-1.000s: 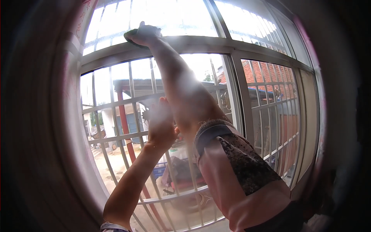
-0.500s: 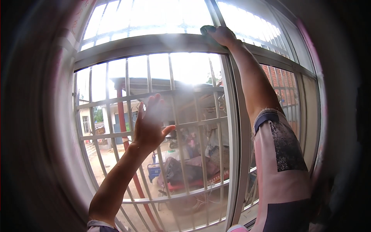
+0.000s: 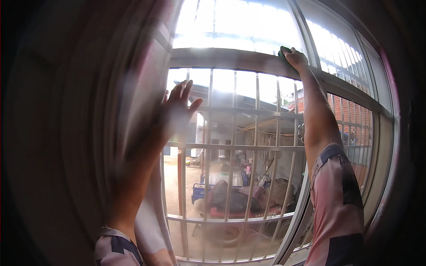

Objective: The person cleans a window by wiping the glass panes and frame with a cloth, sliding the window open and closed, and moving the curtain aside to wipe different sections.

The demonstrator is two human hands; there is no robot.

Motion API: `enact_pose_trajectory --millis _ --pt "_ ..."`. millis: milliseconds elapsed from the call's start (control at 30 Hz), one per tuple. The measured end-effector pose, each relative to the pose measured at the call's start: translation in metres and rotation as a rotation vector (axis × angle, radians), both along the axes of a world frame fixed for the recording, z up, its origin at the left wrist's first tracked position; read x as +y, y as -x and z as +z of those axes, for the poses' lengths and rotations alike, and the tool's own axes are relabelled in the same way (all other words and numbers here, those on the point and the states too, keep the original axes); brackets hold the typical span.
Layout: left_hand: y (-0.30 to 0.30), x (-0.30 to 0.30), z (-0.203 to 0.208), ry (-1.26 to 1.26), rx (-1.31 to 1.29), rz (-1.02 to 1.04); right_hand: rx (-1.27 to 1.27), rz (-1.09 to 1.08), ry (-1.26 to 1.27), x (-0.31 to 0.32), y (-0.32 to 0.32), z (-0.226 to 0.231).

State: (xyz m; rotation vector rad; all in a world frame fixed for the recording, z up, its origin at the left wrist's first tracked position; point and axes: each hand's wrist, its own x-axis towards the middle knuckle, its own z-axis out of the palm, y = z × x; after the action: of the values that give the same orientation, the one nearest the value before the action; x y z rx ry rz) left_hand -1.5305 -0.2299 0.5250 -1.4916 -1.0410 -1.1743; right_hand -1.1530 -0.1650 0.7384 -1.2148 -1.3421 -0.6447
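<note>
My right hand [image 3: 296,59] reaches up to the top of the window's horizontal frame bar [image 3: 230,58]. Its fingers are closed round a green cloth [image 3: 284,52], which is pressed against the bar's upper edge at the foot of the upper pane [image 3: 239,22]. My left hand [image 3: 179,104] is raised near the left side of the large lower pane, its fingers stretched and spread, holding nothing. Glare blurs part of that hand, so whether it touches the glass cannot be made out.
Metal security bars [image 3: 230,146] stand beyond the glass. A pale curtain [image 3: 151,230] hangs at the left edge of the window. An upright frame post [image 3: 306,26] divides the upper panes. Outside are a blue cart [image 3: 198,193] and a covered heap [image 3: 235,197].
The view has swung left, so the window now sits further right. My right hand with the cloth has slid left along the bar, away from the upright post. My left hand stays raised.
</note>
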Motion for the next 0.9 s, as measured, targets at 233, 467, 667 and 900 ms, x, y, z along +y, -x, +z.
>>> enact_pose_trajectory --millis 233,467,667,900 --pt "0.181 -0.069 0.047 -0.339 -0.238 0.047 -0.128 0.180 -0.026 -0.028 0.157 0.002" --pt "0.263 -0.110 0.068 -0.027 -0.740 -0.675 -0.187 0.182 -0.090 -0.035 0.217 0.001" --pt "0.271 -0.051 0.072 -0.105 -0.806 -1.128 -0.145 0.164 -0.092 -0.040 0.231 -0.001" --pt "0.191 -0.041 0.080 -0.651 -0.751 -0.739 -0.212 0.202 -0.125 -0.045 0.308 -0.002"
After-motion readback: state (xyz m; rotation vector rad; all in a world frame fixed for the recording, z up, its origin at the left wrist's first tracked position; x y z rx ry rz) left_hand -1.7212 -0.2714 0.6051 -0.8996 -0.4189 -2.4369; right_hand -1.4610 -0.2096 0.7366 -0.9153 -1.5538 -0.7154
